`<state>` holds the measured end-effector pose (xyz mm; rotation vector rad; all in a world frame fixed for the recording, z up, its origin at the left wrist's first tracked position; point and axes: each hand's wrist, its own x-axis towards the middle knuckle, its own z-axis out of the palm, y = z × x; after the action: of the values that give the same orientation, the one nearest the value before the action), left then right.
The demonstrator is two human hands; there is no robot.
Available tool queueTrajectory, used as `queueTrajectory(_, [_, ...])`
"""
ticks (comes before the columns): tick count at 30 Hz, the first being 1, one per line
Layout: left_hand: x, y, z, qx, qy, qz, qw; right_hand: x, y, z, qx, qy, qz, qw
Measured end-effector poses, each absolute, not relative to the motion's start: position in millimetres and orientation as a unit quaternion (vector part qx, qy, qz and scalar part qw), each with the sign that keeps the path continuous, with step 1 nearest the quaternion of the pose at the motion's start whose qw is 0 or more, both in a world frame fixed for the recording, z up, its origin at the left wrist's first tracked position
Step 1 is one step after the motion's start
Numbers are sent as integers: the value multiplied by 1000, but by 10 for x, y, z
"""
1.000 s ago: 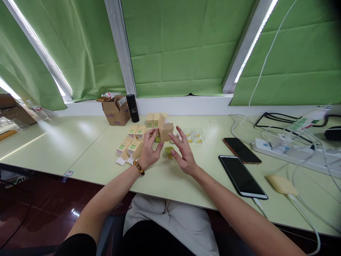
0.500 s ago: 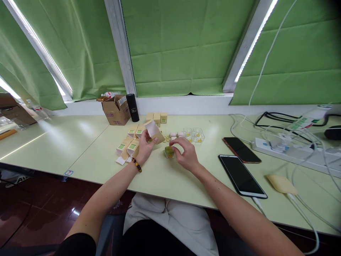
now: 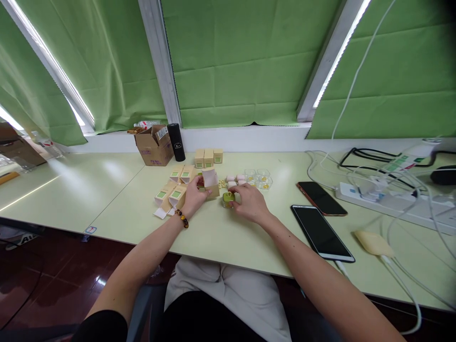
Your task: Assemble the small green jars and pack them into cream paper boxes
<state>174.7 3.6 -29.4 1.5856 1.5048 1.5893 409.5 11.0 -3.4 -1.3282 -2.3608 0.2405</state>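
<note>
My left hand is closed on a small cream cardboard box with its white-lined flap raised. To its right, my right hand grips a small clear jar with a green top between thumb and fingers, at or just over the table. Several cream boxes with green labels stand and lean left of my left hand, flaps loose. Beyond my right hand are small white cylindrical pieces and clear containers with yellow bits inside.
More cream boxes stand at the back beside a black cylinder and an open brown carton. On the right lie two phones, a power strip, a cream charger-like block and tangled cables.
The box in my left hand has turned more upright and come down a little. My right hand has shifted slightly to the right, and the green-topped jar with it.
</note>
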Motion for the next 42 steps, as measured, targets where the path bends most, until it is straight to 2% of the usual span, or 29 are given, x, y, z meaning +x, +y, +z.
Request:
queueTrajectory(10, [1858, -77, -360, 671, 536, 466, 213, 4185, 198, -14, -534, -816, 78, 208])
queueTrajectory(15, [1876, -116, -315, 679, 492, 518, 170, 4178, 186, -15, -535, -814, 95, 204])
queueTrajectory(21, [1899, -193, -170, 696, 436, 567, 62, 4170, 196, -30, -536, -813, 108, 198])
queueTrajectory(25, [1905, -160, -214, 698, 460, 542, 87, 4178, 200, -18, -536, -809, 117, 211])
queueTrajectory(28, [1893, -124, -267, 680, 477, 544, 121, 4209, 223, -26, -532, -789, 117, 283])
queueTrajectory(31, [1873, -125, -280, 672, 476, 544, 159, 4236, 245, -44, -486, -750, 124, 432])
queueTrajectory(35, [1873, -163, -264, 678, 463, 530, 211, 4201, 187, -26, -363, -672, 207, 611])
queueTrajectory(38, [1897, -171, -269, 686, 443, 524, 243, 4123, 91, -11, -312, -657, 267, 632])
queueTrajectory(42, [1917, -144, -287, 684, 428, 521, 278, 4019, 9, -60, -300, -688, 298, 590])
